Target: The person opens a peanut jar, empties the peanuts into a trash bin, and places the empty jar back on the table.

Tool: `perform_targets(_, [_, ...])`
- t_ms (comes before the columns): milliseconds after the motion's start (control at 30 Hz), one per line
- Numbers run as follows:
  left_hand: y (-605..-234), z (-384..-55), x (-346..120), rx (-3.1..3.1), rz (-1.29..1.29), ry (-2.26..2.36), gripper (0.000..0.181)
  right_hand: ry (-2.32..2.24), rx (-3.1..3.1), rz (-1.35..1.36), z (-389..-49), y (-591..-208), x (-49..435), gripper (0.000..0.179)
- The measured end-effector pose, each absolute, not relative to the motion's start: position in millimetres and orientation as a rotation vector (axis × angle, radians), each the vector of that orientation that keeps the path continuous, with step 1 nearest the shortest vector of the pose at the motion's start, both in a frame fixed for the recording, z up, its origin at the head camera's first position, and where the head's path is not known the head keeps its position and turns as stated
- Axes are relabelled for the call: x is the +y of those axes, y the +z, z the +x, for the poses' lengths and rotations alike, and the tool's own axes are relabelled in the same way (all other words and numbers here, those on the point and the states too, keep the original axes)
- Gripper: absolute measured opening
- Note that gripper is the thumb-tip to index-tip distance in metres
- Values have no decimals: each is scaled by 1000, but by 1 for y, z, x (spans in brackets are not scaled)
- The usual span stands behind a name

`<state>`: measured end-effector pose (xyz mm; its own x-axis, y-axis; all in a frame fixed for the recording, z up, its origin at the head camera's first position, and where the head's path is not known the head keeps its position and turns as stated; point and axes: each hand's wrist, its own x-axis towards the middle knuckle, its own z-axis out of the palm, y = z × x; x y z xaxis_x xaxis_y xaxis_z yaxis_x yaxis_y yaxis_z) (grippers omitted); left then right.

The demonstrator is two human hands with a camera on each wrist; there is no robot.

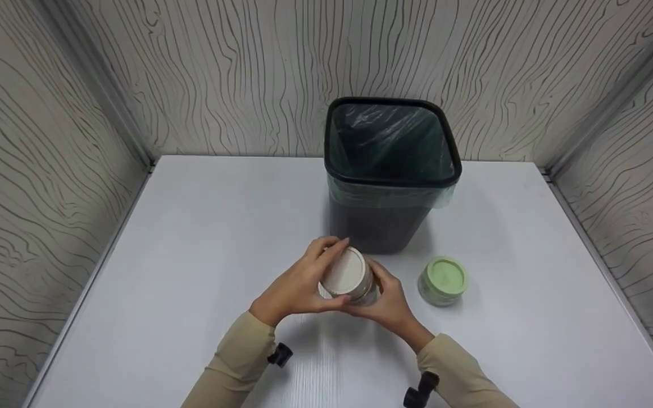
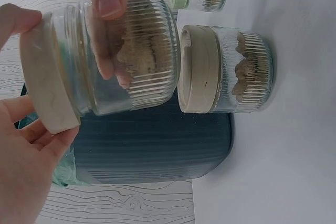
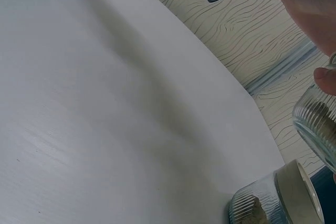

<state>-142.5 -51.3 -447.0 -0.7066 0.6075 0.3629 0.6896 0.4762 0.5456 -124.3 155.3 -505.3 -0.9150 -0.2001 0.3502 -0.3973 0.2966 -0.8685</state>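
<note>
A ribbed glass jar is held between both hands above the white table, with light-brown lumpy contents inside. Thumb and fingers of my left hand grip its beige lid around the rim. The right hand holds the glass body; in the left wrist view its fingers lie against the glass. The lid sits at the mouth of the jar, but I cannot tell whether it is loosened. Just beneath stands a second beige-lidded jar with similar lumps, which the head view mostly hides.
To the right of my hands a jar with a green lid stands on the white table. Behind the hands rises a dark bin lined with a greenish plastic bag. Wood-patterned walls enclose the table's back and sides.
</note>
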Motion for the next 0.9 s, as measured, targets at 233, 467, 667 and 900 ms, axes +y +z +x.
perform_targets(233, [-448,-143,-53,-2599,-1106,-1070,91,1691,-2359,567,-125,-506,157,87])
perform_targets(467, [-450,-145,-57,-2587,-1091,-1062,90,1721,-2358,546,-124,-508,158,86])
perform_targets(667, [-451,-147,-61,-2582,-1069,-1109,91,1735,-2351,539,-124,-509,160,88])
perform_targets(900, [-453,-151,-64,-2603,-997,-1163,93,1747,-2343,517,-123,-510,162,90])
